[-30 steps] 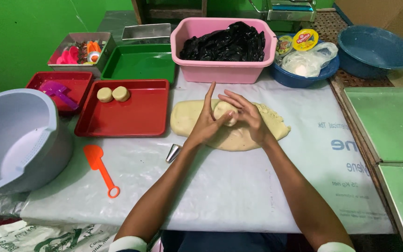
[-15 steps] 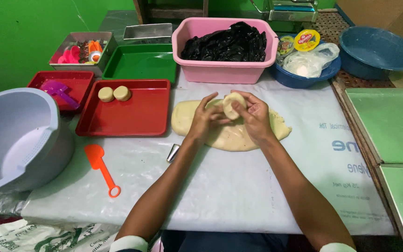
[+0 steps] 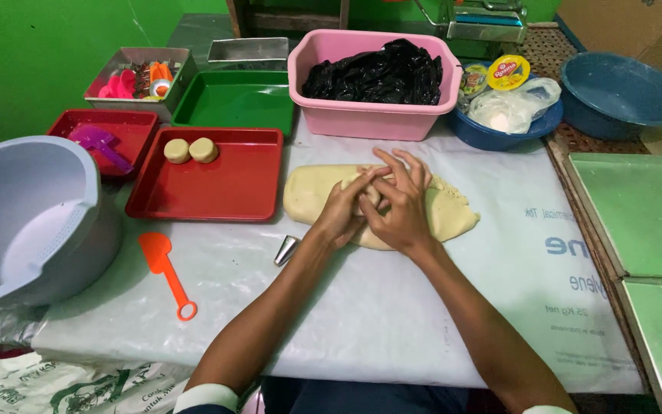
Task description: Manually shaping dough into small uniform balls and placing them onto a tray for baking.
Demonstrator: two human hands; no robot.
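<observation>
Worktop (image 3: 392, 307): covered in plastic sheet, dough slab (image 3: 308, 195) laid centrally.
Left hand (image 3: 344, 217), right hand (image 3: 397, 211): fingers closed around a dough piece over the slab.
Red tray (image 3: 224, 188): 2 dough rounds (image 3: 190, 150) placed; most slab left.

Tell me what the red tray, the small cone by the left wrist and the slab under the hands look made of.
Red tray: likely plastic, smooth, uniform colour, soft sheen, moulded rim.
Small cone: looks like metal, silvery, mirror-like glints.
Slab: soft dough, pale yellow, matte, uneven edges; the left hand and right hand close around a piece of it.
</observation>
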